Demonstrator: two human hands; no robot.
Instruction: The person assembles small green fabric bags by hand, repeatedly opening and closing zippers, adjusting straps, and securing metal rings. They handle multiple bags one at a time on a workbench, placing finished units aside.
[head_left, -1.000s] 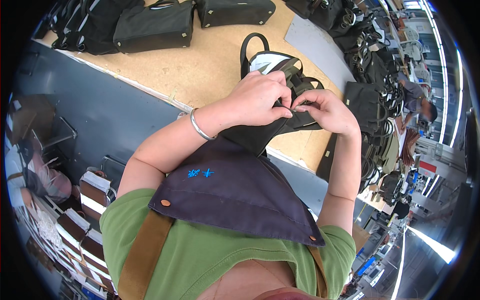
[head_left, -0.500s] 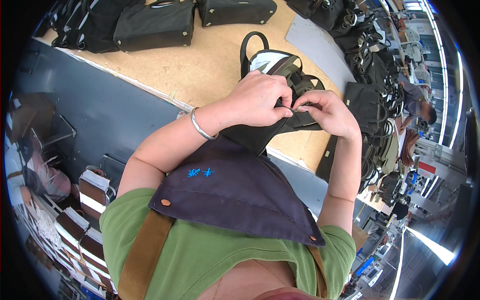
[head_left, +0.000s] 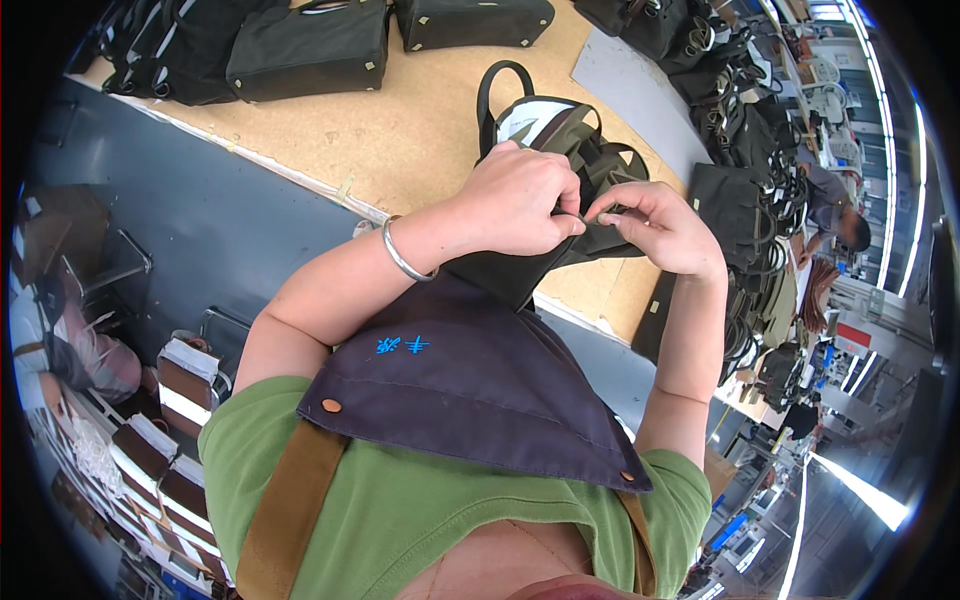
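- The dark bag (head_left: 590, 165) sits just above the middle of the frame, at the bench's near edge, its black lower panel reaching down toward the apron (head_left: 450, 370).
- The left hand (head_left: 525, 195) comes in from the left with thumb and forefinger pinched together on the bag's dark edge.
- The right hand (head_left: 660, 225) meets it from the right, thumb and fingertips closed on the same edge; whatever small part lies between the tips is too small to tell.
- To work this spot well, the left pinch should steady the edge while the right makes fine moves; small, even pressure looks safer than a hard tug, which could pucker the cloth.
- The loop handle (head_left: 484, 95) and pale lining (head_left: 530, 118) stand above the knuckles; they should be held clear of the fingertips.
- Resting more of the bag on the bench (head_left: 400, 130) would likely take weight off the pinch.
- Farther out, boxy bags (head_left: 310, 55) stand at the upper left, and more dark bags (head_left: 735, 205) crowd the right.
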